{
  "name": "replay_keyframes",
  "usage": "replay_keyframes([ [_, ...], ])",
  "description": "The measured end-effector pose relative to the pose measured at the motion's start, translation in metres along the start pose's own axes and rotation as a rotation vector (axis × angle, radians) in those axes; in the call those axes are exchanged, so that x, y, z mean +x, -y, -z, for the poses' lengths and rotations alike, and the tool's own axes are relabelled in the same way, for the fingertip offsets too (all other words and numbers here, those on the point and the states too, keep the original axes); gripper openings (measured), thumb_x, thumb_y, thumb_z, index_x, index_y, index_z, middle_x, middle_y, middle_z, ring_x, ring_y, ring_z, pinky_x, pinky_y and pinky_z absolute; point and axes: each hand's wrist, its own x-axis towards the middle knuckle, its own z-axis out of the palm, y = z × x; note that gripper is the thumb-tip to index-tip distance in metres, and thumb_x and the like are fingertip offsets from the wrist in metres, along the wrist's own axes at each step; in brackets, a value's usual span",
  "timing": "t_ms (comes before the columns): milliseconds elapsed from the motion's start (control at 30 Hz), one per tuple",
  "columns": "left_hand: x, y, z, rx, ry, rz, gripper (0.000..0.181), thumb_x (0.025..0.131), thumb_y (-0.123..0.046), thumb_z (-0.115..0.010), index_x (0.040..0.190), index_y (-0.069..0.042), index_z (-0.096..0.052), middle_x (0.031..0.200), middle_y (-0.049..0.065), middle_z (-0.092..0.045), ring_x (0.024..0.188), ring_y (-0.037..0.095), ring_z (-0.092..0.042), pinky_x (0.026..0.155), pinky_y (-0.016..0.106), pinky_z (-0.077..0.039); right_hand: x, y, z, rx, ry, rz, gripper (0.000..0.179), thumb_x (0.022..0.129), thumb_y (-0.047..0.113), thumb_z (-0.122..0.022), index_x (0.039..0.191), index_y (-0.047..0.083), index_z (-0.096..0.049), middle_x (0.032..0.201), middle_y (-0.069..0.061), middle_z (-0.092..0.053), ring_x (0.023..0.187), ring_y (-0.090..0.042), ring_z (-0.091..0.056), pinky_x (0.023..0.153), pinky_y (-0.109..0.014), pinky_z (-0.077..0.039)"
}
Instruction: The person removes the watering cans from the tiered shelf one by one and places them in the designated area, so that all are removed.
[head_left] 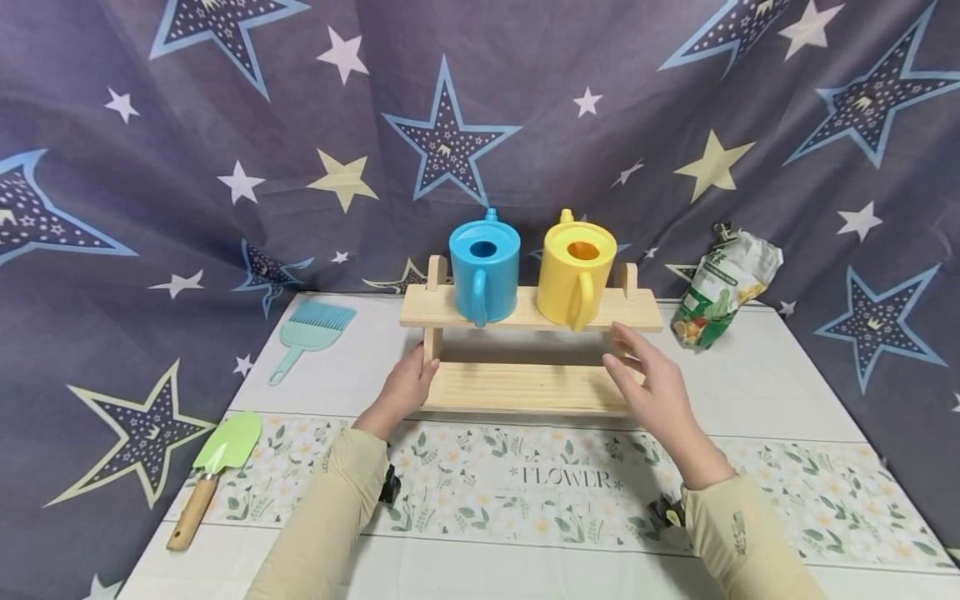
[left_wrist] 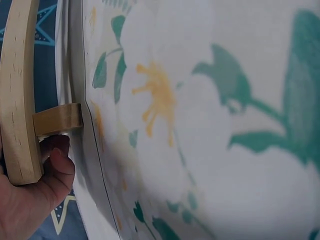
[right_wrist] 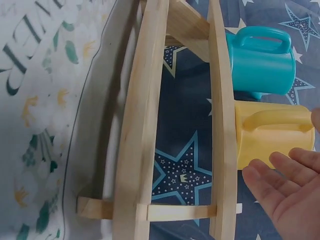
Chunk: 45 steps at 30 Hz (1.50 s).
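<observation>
A two-tier wooden rack [head_left: 525, 387] stands on the table. On its upper board are a blue watering can [head_left: 497, 271] and a yellow watering can [head_left: 558, 279], both upright with handles toward me. My left hand [head_left: 405, 383] grips the left end of the lower board; in the left wrist view its fingers curl behind the board end [left_wrist: 22, 150]. Near the rack's right end, my right hand [head_left: 660, 392] is held with fingers extended and nothing in them. The right wrist view shows the right hand [right_wrist: 287, 187] in front of the yellow can.
At the left lie a light-blue dustpan-shaped brush piece [head_left: 311, 329] and a green trowel [head_left: 228, 442] with a wooden handle. A clipped green-and-white bag [head_left: 716, 300] leans at the back right. A floral cloth strip [head_left: 525, 508] crosses the table; a star-patterned curtain [head_left: 525, 33] hangs behind.
</observation>
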Motion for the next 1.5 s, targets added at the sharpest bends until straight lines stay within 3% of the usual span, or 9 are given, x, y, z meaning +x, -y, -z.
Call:
replay_keyframes([
  [500, 0.0, 0.003, -0.003, 0.005, 0.002, 0.011, 0.052, 0.107, -0.026, -0.039, 0.15, 0.0, -0.029, 0.143, 0.023, -0.044, 0.129, 0.037, -0.046, 0.109, 0.051, -0.035, 0.014, 0.008, 0.0, 0.121, -0.031, -0.047, 0.044, 0.099, 0.015, -0.061, 0.139, 0.0, -0.051, 0.136, -0.014, -0.057, 0.116, -0.03, -0.06, 0.095, -0.041, -0.05],
  [800, -0.002, 0.0, -0.002, 0.001, 0.008, 0.022, 0.053, 0.107, -0.028, -0.036, 0.151, -0.001, -0.027, 0.147, 0.022, -0.041, 0.133, 0.037, -0.042, 0.111, 0.051, -0.032, 0.024, 0.017, -0.002, 0.186, -0.04, -0.083, 0.043, 0.096, 0.005, -0.062, 0.136, -0.004, -0.051, 0.133, -0.02, -0.057, 0.115, -0.035, -0.06, 0.089, -0.011, -0.045],
  [1500, -0.004, -0.002, -0.002, 0.012, -0.013, 0.025, 0.051, 0.107, -0.028, -0.037, 0.15, -0.001, -0.03, 0.143, 0.021, -0.044, 0.129, 0.037, -0.046, 0.109, 0.051, -0.035, 0.036, 0.023, -0.012, 0.242, -0.072, -0.101, 0.045, 0.092, 0.016, -0.07, 0.134, 0.004, -0.058, 0.128, -0.012, -0.063, 0.11, -0.028, -0.063, 0.089, -0.02, -0.051],
])
